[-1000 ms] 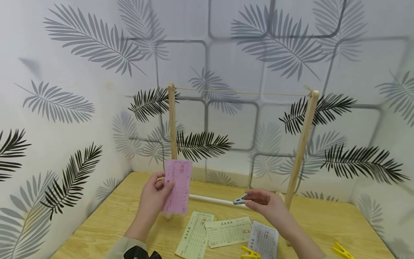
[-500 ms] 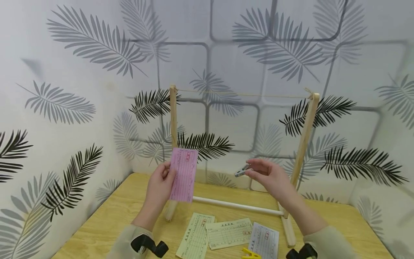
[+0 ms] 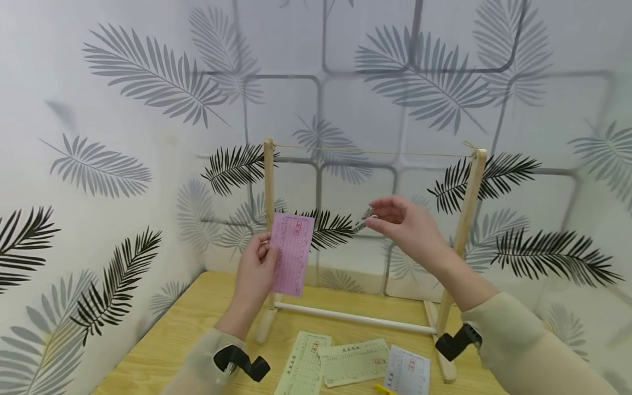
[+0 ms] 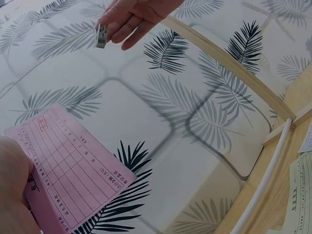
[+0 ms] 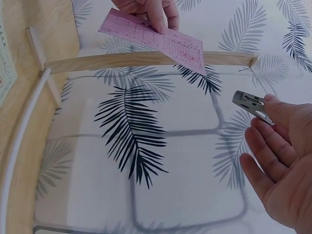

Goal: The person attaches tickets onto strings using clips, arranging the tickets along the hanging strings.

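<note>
My left hand (image 3: 254, 269) pinches the left edge of a pink printed receipt slip (image 3: 293, 255), held upright in front of the frame's left post. Lined boxes and a red stamp show on the slip (image 4: 73, 165) in the left wrist view. To its right my right hand (image 3: 410, 230) is raised below the string, with a grey metal clothespin (image 3: 362, 220) between thumb and fingers. In the right wrist view the clothespin (image 5: 251, 103) points away from the palm, and the lower fingers (image 5: 273, 168) are loosely bent. Slip and clothespin are apart.
A thin string (image 3: 370, 152) spans two wooden posts (image 3: 469, 203), joined low down by a white rod (image 3: 355, 319). On the wooden table (image 3: 212, 307) lie two pale green slips (image 3: 355, 363), a white slip (image 3: 407, 370) and a partly cut-off yellow clip (image 3: 385, 390). Leaf-patterned walls stand behind.
Both hands have risen from near the table. The pink slip has moved up and right; the clothespin has come up toward the string. The head view has tilted slightly upward.
</note>
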Demonstrator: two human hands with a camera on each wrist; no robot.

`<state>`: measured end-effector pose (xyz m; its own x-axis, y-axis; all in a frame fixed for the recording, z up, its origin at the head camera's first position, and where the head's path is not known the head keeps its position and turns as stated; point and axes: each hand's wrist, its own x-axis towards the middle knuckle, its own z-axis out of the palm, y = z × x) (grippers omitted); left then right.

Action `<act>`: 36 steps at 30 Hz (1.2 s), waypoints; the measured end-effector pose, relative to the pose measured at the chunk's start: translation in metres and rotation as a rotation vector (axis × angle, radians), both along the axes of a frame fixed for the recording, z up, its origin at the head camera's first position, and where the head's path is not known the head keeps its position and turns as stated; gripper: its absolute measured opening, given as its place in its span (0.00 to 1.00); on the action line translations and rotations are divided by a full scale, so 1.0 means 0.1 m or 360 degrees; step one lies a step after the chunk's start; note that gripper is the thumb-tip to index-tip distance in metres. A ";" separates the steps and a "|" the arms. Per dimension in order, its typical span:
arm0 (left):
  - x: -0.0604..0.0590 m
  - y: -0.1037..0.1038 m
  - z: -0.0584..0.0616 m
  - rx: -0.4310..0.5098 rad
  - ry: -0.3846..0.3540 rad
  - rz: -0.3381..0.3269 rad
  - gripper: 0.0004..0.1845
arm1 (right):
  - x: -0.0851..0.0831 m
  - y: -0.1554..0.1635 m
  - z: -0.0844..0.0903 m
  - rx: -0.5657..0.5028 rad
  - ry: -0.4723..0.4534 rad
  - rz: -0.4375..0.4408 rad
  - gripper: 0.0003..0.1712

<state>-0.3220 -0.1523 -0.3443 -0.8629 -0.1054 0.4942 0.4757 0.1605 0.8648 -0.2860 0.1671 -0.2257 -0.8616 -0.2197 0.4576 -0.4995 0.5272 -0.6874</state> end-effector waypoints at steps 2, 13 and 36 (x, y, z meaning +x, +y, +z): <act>-0.01 0.04 0.03 0.0013 0.0008 -0.0015 0.14 | -0.01 -0.02 0.10 0.0010 0.0034 -0.0010 0.25; -0.13 0.06 0.19 -0.0031 0.0074 0.0033 0.13 | -0.14 -0.26 0.70 0.0095 0.0139 0.0020 0.25; -0.24 0.16 0.56 0.0041 0.0059 0.0016 0.12 | -0.51 -0.73 1.33 0.0132 0.0277 -0.0045 0.21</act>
